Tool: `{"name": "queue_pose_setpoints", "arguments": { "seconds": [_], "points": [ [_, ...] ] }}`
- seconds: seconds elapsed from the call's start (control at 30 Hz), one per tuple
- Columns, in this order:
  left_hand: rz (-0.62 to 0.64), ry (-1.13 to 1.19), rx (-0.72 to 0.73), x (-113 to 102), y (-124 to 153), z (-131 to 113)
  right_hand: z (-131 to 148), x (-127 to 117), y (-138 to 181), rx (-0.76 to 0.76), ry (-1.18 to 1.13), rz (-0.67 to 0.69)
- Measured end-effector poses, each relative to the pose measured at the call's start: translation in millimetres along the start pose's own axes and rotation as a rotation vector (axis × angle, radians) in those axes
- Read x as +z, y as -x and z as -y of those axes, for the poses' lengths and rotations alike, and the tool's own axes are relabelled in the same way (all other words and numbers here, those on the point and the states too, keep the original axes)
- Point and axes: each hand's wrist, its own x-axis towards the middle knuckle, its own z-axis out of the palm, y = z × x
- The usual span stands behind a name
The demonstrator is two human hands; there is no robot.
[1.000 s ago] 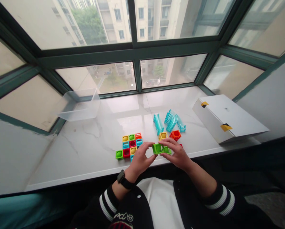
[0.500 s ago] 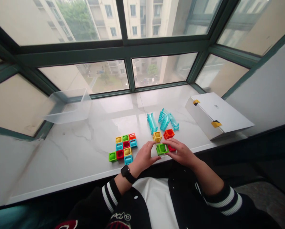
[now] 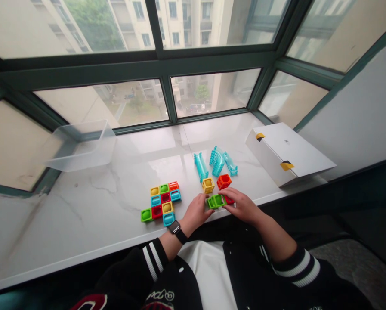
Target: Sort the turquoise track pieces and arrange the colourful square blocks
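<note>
You are pinching the green blocks [image 3: 217, 201] near the counter's [image 3: 115, 215] front edge, left hand [image 3: 195, 212] and right hand [image 3: 242, 206] closing thumb and fingers to block width at opposite ends. For control, you should be keeping both ends level.

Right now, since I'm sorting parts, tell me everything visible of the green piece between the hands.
The green piece is bright, boxy and plastic-looking, with openings; whether one block or two joined is unclear. The left hand and right hand hold its opposite ends near the front edge of the ledge; I can't tell if it's lifted.
</note>
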Motion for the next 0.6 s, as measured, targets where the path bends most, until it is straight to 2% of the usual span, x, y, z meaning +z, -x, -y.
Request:
{"name": "queue_pose_setpoints", "arguments": {
  "seconds": [0.6],
  "points": [
    [-0.038,0.045,-0.060,1.6,0.6,1.7,-14.7,23.3,-7.0,0.042,-0.005,0.048]
  ]
}}
